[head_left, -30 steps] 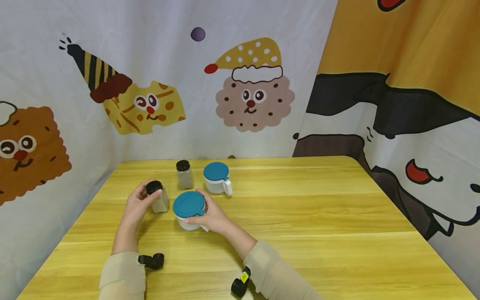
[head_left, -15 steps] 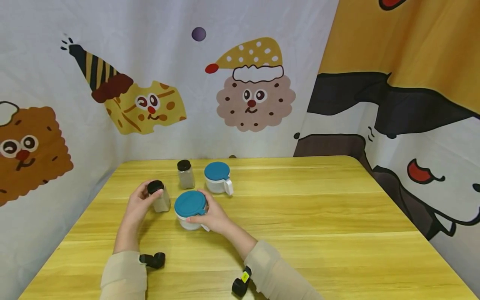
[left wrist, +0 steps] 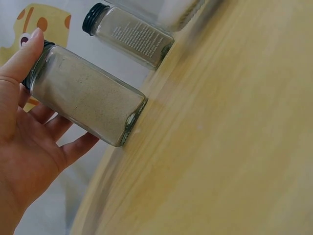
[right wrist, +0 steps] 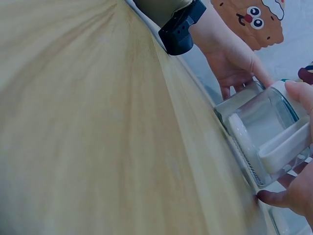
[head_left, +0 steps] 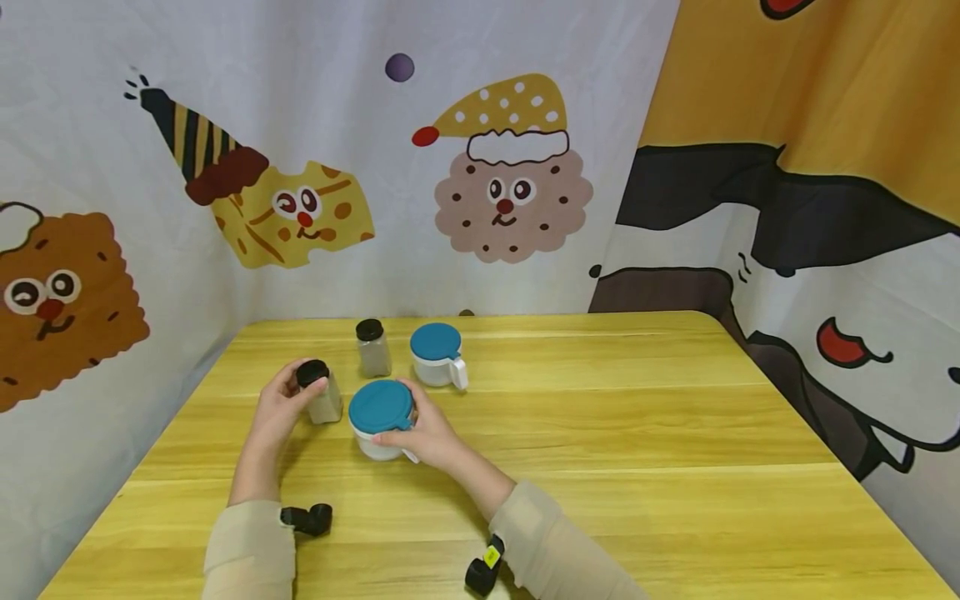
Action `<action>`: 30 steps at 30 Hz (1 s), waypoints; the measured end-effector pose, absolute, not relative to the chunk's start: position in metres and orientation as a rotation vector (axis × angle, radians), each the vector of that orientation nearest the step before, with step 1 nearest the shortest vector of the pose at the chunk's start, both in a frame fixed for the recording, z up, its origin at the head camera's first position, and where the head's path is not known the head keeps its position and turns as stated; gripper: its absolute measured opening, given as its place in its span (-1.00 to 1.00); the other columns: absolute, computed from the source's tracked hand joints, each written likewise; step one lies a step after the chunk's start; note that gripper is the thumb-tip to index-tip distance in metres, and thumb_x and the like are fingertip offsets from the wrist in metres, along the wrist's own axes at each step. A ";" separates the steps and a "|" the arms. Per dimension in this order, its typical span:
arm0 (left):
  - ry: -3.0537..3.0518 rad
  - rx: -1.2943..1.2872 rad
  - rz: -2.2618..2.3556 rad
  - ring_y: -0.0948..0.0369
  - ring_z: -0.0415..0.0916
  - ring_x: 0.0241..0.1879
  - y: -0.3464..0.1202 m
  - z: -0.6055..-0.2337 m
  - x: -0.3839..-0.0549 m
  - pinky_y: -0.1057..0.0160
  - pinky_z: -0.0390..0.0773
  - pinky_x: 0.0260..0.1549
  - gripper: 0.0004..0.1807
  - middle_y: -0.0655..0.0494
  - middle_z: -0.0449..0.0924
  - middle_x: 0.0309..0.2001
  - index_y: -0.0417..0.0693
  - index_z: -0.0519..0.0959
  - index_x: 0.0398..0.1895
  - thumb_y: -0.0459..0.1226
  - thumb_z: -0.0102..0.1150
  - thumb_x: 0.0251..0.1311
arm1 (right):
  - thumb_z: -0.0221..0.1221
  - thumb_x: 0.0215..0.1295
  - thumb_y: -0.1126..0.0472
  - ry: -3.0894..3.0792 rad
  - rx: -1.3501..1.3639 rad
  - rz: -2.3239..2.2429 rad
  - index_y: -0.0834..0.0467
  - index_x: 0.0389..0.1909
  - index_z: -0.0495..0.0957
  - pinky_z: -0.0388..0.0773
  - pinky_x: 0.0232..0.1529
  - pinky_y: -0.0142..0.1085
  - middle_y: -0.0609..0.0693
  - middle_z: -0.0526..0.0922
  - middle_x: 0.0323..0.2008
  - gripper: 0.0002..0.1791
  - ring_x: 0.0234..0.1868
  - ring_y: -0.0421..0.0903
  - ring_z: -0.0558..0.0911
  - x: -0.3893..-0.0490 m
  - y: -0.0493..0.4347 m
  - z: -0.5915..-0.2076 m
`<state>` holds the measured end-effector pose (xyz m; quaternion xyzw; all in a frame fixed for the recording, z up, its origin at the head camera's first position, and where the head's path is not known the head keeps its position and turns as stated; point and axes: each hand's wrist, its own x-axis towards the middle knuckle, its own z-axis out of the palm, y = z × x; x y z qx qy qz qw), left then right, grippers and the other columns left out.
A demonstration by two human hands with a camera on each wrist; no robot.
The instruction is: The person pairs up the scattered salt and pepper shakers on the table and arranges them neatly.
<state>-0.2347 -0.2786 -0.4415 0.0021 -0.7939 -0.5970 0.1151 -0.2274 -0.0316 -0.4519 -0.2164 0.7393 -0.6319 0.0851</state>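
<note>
Left hand [head_left: 274,407]: clamped on the upper end of the near black-capped jar [head_left: 326,405], thumb on one side and fingers on the other. That jar stands upright at the left part of the wood-grain table [head_left: 637,450]. Right hand [head_left: 429,429]: clamped round the near blue-lidded container [head_left: 380,407], thumb on the near side, white handle [right wrist: 283,149] toward the palm. This container is upright, just right of the held jar, the two apart. Behind them stand the rear black-capped jar [head_left: 375,355] and, to its right, the rear blue-lidded container [head_left: 437,360]. Print on the rear jar is too small to read. Each sleeved forearm carries a black wrist camera [head_left: 309,520].
</note>
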 end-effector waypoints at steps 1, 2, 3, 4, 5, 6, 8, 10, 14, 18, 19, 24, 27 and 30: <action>-2.331 0.011 -1.747 0.27 0.35 -0.08 -0.279 -0.441 -0.235 0.49 0.34 -0.13 -0.36 -0.14 0.39 0.09 -0.25 0.29 0.32 -0.11 0.20 0.28 | 0.45 0.01 0.24 2.202 -0.643 -1.891 0.09 0.42 0.13 0.24 0.23 -0.07 0.05 0.35 0.27 -0.03 0.25 -0.01 0.37 -0.227 -0.031 -0.452; -2.336 0.018 -1.744 0.28 0.34 -0.07 -0.278 -0.441 -0.234 0.49 0.33 -0.13 -0.35 -0.15 0.38 0.10 -0.24 0.29 0.32 -0.10 0.20 0.28 | 0.45 0.01 0.23 2.200 -0.642 -1.897 0.08 0.42 0.13 0.24 0.23 -0.06 0.05 0.35 0.27 -0.04 0.25 -0.01 0.36 -0.227 -0.031 -0.452; -2.341 0.024 -1.741 0.28 0.34 -0.07 -0.278 -0.441 -0.234 0.49 0.32 -0.12 -0.34 -0.15 0.38 0.12 -0.24 0.28 0.33 -0.10 0.20 0.28 | 0.45 0.01 0.24 2.197 -0.641 -1.905 0.08 0.41 0.14 0.24 0.23 -0.06 0.05 0.35 0.27 -0.04 0.26 -0.01 0.36 -0.227 -0.031 -0.452; -2.346 0.030 -1.734 0.29 0.33 -0.06 -0.278 -0.441 -0.234 0.49 0.32 -0.12 -0.34 -0.16 0.37 0.13 -0.24 0.28 0.33 -0.09 0.20 0.27 | 0.45 0.01 0.24 2.196 -0.639 -1.911 0.07 0.41 0.14 0.24 0.23 -0.05 0.04 0.36 0.27 -0.05 0.26 -0.01 0.36 -0.227 -0.031 -0.451; -2.350 0.035 -1.730 0.29 0.33 -0.06 -0.279 -0.441 -0.234 0.49 0.31 -0.12 -0.34 -0.16 0.37 0.13 -0.24 0.28 0.33 -0.09 0.20 0.27 | 0.44 0.01 0.24 2.195 -0.637 -1.918 0.07 0.41 0.15 0.24 0.23 -0.04 0.04 0.36 0.26 -0.05 0.25 -0.01 0.36 -0.227 -0.031 -0.451; -2.352 0.039 -1.725 0.30 0.33 -0.06 -0.279 -0.441 -0.234 0.49 0.31 -0.11 -0.34 -0.17 0.38 0.13 -0.24 0.28 0.33 -0.09 0.20 0.27 | 0.44 0.01 0.25 2.193 -0.636 -1.926 0.07 0.40 0.15 0.25 0.22 -0.04 0.03 0.37 0.26 -0.06 0.25 -0.01 0.36 -0.227 -0.031 -0.451; -2.355 0.044 -1.715 0.30 0.34 -0.07 -0.279 -0.441 -0.234 0.48 0.31 -0.12 -0.34 -0.16 0.38 0.12 -0.24 0.28 0.33 -0.10 0.21 0.27 | 0.44 0.01 0.25 2.190 -0.631 -1.937 0.07 0.40 0.16 0.25 0.22 -0.04 0.03 0.38 0.25 -0.07 0.25 -0.01 0.37 -0.227 -0.030 -0.450; -2.357 0.044 -1.707 0.30 0.34 -0.08 -0.279 -0.441 -0.235 0.48 0.31 -0.12 -0.35 -0.15 0.40 0.10 -0.23 0.29 0.33 -0.10 0.21 0.27 | 0.44 0.01 0.25 2.187 -0.621 -1.945 0.06 0.40 0.16 0.26 0.21 -0.03 0.02 0.38 0.25 -0.07 0.24 -0.02 0.37 -0.226 -0.030 -0.449; -2.355 0.040 -1.706 0.32 0.36 -0.08 -0.279 -0.440 -0.235 0.49 0.32 -0.12 -0.34 -0.14 0.41 0.10 -0.22 0.31 0.32 -0.08 0.22 0.26 | 0.44 0.01 0.25 2.188 -0.596 -1.952 0.07 0.41 0.14 0.27 0.21 -0.02 0.02 0.37 0.25 -0.05 0.25 -0.01 0.36 -0.226 -0.028 -0.448; -2.338 0.039 -1.739 0.32 0.36 -0.06 -0.278 -0.437 -0.234 0.50 0.32 -0.11 -0.34 -0.19 0.40 0.14 -0.23 0.30 0.33 -0.11 0.23 0.25 | 0.45 0.01 0.23 2.204 -0.574 -1.947 0.09 0.43 0.12 0.26 0.21 0.00 0.03 0.36 0.27 -0.03 0.27 0.01 0.34 -0.226 -0.027 -0.446; -2.337 0.043 -1.742 0.33 0.36 -0.06 -0.277 -0.437 -0.234 0.51 0.32 -0.10 -0.34 -0.19 0.38 0.15 -0.23 0.29 0.34 -0.11 0.23 0.26 | 0.45 0.01 0.23 2.208 -0.569 -1.945 0.09 0.43 0.11 0.26 0.21 0.00 0.03 0.36 0.27 -0.02 0.27 0.01 0.34 -0.226 -0.027 -0.446; -2.341 0.069 -1.729 0.38 0.34 -0.06 -0.277 -0.433 -0.233 0.54 0.32 -0.11 -0.33 -0.19 0.36 0.19 -0.22 0.25 0.37 -0.12 0.21 0.28 | 0.45 0.00 0.22 2.222 -0.564 -1.940 0.08 0.43 0.11 0.24 0.22 0.01 0.03 0.36 0.27 -0.01 0.27 0.00 0.34 -0.226 -0.026 -0.445; -2.353 0.086 -1.709 0.37 0.34 -0.06 -0.276 -0.432 -0.233 0.54 0.33 -0.12 -0.32 -0.18 0.36 0.18 -0.21 0.26 0.37 -0.10 0.21 0.27 | 0.45 0.00 0.23 2.214 -0.575 -1.955 0.08 0.43 0.11 0.24 0.22 0.01 0.03 0.36 0.26 -0.02 0.26 0.01 0.34 -0.226 -0.026 -0.445; -2.367 0.099 -1.697 0.34 0.34 -0.05 -0.275 -0.431 -0.233 0.53 0.33 -0.12 -0.31 -0.16 0.37 0.17 -0.21 0.27 0.36 -0.08 0.22 0.25 | 0.45 0.01 0.23 2.212 -0.586 -1.972 0.08 0.43 0.11 0.25 0.21 0.02 0.03 0.36 0.27 -0.02 0.26 0.01 0.35 -0.227 -0.025 -0.446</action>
